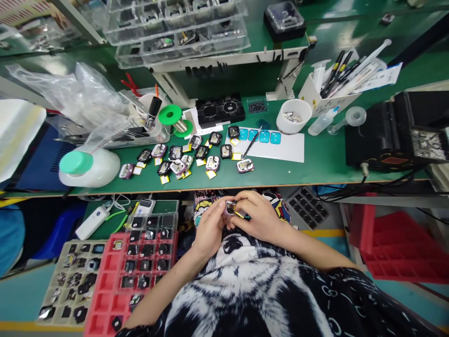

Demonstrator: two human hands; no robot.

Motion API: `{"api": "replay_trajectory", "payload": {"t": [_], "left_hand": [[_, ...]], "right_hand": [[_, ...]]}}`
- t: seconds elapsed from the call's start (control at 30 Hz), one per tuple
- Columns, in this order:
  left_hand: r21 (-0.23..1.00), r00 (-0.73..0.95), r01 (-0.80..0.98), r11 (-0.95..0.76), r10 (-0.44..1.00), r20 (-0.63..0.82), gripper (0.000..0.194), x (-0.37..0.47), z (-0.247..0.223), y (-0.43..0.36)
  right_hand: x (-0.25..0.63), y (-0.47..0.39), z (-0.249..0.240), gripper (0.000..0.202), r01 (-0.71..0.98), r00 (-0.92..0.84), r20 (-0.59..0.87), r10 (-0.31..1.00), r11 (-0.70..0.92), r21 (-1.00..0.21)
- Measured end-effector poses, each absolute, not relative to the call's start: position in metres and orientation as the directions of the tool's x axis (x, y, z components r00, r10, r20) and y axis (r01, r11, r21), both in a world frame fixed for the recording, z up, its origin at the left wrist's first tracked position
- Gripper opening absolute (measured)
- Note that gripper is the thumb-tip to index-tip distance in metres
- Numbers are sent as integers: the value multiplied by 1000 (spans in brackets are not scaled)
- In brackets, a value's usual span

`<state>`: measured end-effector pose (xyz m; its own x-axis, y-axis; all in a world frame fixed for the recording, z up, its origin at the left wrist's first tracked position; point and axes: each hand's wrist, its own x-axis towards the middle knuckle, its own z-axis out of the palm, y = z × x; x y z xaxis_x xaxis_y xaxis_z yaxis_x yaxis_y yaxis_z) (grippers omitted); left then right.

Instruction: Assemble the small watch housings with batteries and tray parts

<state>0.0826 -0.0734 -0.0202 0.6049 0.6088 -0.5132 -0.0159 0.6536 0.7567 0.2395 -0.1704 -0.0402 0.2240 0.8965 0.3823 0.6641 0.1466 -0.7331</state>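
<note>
Over my lap, in front of the bench edge, both hands meet around a small smartwatch case [230,207] with its inside exposed. My left hand [211,228] wraps round its left side. The fingers of my right hand [257,213] pinch at its right side, where a yellow-edged flap [240,215] sticks out; exactly what they grip is partly hidden. On the bench beyond lie several similar opened watch cases [212,163] with yellow-edged tabs. A pair of tweezers [251,142] rests across a white sheet [280,152] that carries blue square stickers [264,136].
A white bottle with a green cap [89,167], a solder spool [171,115], a white cup [293,116] and a black machine [382,135] stand on the bench. Compartment trays [110,276] sit low at left. Red bins [403,243] are at right.
</note>
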Motion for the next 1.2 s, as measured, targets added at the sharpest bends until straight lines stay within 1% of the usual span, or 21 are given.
{"api": "replay_trajectory", "payload": {"t": [0.07,0.13,0.2,0.27,0.33,0.43,0.47,0.53,0.63,0.67,0.73,0.8,0.9,1.0,1.2], "left_hand": [[811,574,29,584,654,-492,53,81,-20,-75],[843,579,48,536,672,-461,53,80,-21,-76],[845,627,29,533,649,-431,53,80,-21,-76],[835,692,18,550,596,-408,55,81,-20,-76],[828,740,37,560,541,-399,58,84,-19,-75],[804,748,41,593,515,-418,58,87,-20,-72],[792,739,31,609,520,-428,59,87,-20,-71],[762,724,18,647,518,-456,63,87,-21,-69],[727,734,20,686,483,-477,65,84,-22,-67],[723,743,20,691,474,-474,65,83,-22,-66],[717,759,16,697,459,-462,66,82,-23,-66],[712,766,9,702,453,-456,68,82,-24,-66],[708,763,11,706,452,-462,69,80,-24,-67],[714,755,21,700,457,-471,67,76,-23,-67],[726,748,25,688,468,-469,62,70,-23,-68]], "right_hand": [[240,-170,-41,10,667,209,392,896,163,-727],[242,-170,-41,12,655,206,407,890,184,-733],[243,-170,-41,13,636,222,435,873,208,-743],[244,-172,-40,14,616,251,440,862,208,-760],[246,-173,-38,13,596,268,413,870,187,-781],[257,-175,-30,10,601,211,368,906,176,-780],[262,-175,-26,12,619,204,377,903,179,-765],[276,-174,-17,27,697,251,433,866,149,-702],[296,-170,-8,50,842,342,504,793,-20,-539],[300,-167,-7,55,874,336,500,798,-66,-482],[304,-161,-10,60,909,294,471,831,-91,-407],[302,-154,-16,59,922,253,455,854,-70,-381],[293,-146,-22,53,925,235,459,857,-53,-376],[286,-139,-24,48,922,216,456,863,-27,-385],[283,-125,-22,47,905,173,432,885,30,-425]]}}
